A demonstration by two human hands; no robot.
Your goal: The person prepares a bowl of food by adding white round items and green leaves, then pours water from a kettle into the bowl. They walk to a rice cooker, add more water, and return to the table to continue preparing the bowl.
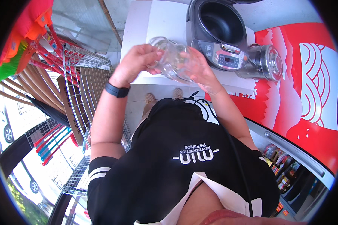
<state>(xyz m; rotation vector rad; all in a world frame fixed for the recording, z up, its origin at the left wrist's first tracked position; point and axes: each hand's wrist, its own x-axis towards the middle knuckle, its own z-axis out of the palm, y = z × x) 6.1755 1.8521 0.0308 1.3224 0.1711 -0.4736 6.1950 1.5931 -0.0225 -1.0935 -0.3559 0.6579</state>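
Note:
Both my hands are around a clear glass or plastic vessel (176, 60), held tilted above the front of a white table (138, 25). My left hand (142, 59) grips its left side near a round end. The fingers of my right hand (201, 69) spread along its right side and partly show through it. Blur and reflections hide whether it is one piece or two. Just right of my hands, a grey multi-cooker (217, 33) stands with its lid up, a dark inner pot (222, 21) showing. Beside it is a stainless-steel canister (260, 63) with a lid.
To the left stands a wire rack (87, 78) with a cardboard box (70, 107) and several long handles (31, 78). A red printed chest or cabinet (281, 107) runs along the right, with packaged goods (281, 168) on shelves nearby. A cable (236, 157) hangs down my front.

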